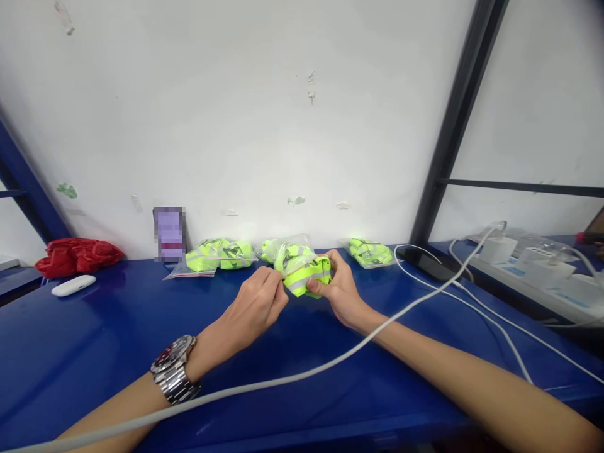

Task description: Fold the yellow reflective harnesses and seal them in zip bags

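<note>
Both of my hands hold a folded neon-yellow vest with grey reflective stripes point(309, 275) just above the blue table point(94, 352). My left hand point(257, 305), with a metal watch on its wrist, pinches the vest's left edge. My right hand point(340, 286) wraps around its right side. Behind the vest lie bagged neon vests: one at the left point(214, 255), one in the middle point(283, 248), one at the right point(370, 251).
A white cable point(292, 377) runs across the table over my forearms to a power strip with chargers point(528, 264) at the right. A red cloth point(78, 255) and a small white device point(73, 285) lie at the far left. A black post point(448, 138) stands against the wall.
</note>
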A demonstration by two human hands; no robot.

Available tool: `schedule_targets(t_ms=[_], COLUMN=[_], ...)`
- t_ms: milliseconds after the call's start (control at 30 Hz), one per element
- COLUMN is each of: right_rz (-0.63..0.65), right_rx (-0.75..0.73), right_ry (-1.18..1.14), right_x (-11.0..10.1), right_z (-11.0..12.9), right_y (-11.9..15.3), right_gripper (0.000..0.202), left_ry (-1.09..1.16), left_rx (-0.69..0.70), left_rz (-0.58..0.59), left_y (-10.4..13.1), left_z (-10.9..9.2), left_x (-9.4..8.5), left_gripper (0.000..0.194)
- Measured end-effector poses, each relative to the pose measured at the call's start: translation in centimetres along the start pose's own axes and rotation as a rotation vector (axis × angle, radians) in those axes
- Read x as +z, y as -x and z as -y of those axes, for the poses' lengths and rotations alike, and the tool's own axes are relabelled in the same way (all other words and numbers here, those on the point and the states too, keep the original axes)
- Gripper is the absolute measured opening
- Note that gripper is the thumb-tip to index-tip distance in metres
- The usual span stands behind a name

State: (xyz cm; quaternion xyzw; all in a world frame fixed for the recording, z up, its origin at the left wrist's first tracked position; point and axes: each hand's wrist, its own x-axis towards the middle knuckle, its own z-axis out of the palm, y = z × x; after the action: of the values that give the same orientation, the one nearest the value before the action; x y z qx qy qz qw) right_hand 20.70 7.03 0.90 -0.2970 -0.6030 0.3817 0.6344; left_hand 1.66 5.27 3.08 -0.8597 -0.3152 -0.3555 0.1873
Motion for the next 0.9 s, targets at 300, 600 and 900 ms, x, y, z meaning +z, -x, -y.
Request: schedule_targets(t_ms=[300,600,900], right_rz=[-0.014,-0.123,-0.039], right_rx=[-0.064,-0.063,-0.02], right_ry=[0.1,0.323,0.326], right_x=[-0.3,0.0,-0.2], right_z=[-0.6,-1.7,-0.5], right_y=[-0.4,-0.3,-0.2], right_gripper=[0.054,0.05,0.047], left_ry=[0.083,0.005,0.077], left_rx=[0.042,0.115,-0.185], left_rz=[-0.082,-0.06,0.066], left_y=[0.2,-0.3,-0.3], left_z=[-1.0,-2.2,-0.8], left_x=[-0.3,-0.1,0.2], left_gripper=[0.021,0.024,0.024])
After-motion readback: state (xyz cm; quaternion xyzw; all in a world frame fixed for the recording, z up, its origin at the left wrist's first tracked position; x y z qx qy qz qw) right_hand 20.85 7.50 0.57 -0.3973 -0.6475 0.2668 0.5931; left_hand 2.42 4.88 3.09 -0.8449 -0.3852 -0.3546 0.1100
